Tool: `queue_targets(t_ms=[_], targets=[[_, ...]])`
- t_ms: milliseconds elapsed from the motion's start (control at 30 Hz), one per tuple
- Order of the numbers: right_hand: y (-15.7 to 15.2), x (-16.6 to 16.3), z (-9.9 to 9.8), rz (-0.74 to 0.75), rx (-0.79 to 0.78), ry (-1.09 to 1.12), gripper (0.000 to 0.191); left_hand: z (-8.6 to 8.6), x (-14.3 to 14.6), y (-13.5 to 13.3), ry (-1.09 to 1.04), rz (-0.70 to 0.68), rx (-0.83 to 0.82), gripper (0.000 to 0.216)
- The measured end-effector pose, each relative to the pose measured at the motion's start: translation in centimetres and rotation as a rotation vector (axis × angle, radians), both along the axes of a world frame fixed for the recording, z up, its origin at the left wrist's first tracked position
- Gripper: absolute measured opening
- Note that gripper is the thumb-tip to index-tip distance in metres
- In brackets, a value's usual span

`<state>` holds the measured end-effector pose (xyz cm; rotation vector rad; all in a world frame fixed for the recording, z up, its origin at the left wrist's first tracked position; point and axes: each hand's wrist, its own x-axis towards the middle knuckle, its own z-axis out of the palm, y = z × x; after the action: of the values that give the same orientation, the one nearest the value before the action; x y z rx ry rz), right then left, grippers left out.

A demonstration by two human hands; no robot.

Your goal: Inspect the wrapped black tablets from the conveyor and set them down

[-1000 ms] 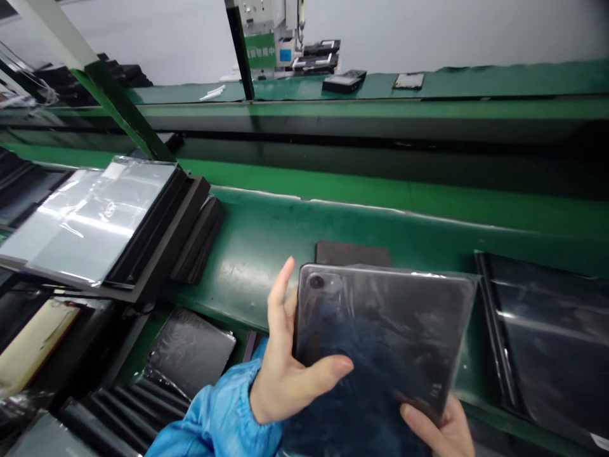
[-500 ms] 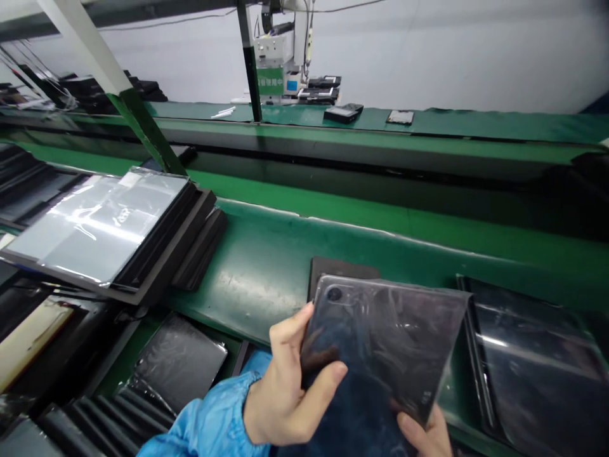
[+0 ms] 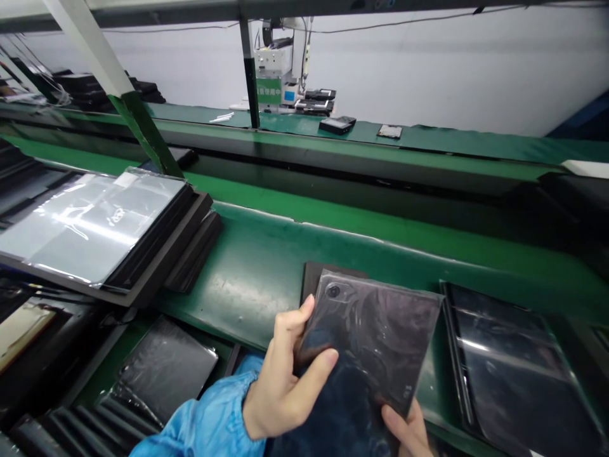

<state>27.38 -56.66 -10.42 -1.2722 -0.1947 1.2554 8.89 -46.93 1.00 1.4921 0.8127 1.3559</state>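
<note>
I hold a dark tablet [image 3: 375, 343] wrapped in clear film, back side up, with its camera lens at the top left corner. My left hand [image 3: 285, 381], in a blue sleeve, grips its left edge with the thumb lying on the back. My right hand [image 3: 406, 431] holds the lower right edge; only a few fingers show at the bottom of the frame. The tablet hangs just above the green conveyor belt [image 3: 257, 266], over a flat black pad [image 3: 311, 279].
A black tray [image 3: 504, 368] with glossy film lies on the belt to the right. At left, a stack of black trays topped by a clear bag [image 3: 95, 222]. Bagged tablets [image 3: 166, 368] lie below it. A green post [image 3: 143, 130] and a far machine [image 3: 278, 79] stand behind.
The tablet has sunk lower and nearer the belt, tilting a little. My left fingers have curled round its edge from a stretched pose. The view has tipped upward.
</note>
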Motion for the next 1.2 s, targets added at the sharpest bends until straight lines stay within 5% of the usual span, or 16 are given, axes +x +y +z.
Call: queue_targets(t_ms=[267,533,700,867,1200], targets=[[0.8,-1.0,1.4,0.045,0.106,-0.050,0.040,0.0,-0.8,-0.2,-0.011,-0.074,0.024,0.071],[2.8,0.4,7.0,0.032,0.169,-0.437,0.035,1.7,-0.8,0.5,-0.181,0.014,0.224,0.074],[5.9,1.0,9.4,0.043,0.308,-0.515,0.025,3.1,0.5,2.4,-0.209,0.188,0.288,0.040],[8.0,0.3,10.2,0.095,0.459,-0.508,0.012,1.2,0.7,5.0,-0.301,0.031,0.370,0.044],[8.0,-1.5,9.4,0.068,0.492,-0.451,0.019,-1.3,0.9,3.7,-0.320,0.132,0.343,0.033]])
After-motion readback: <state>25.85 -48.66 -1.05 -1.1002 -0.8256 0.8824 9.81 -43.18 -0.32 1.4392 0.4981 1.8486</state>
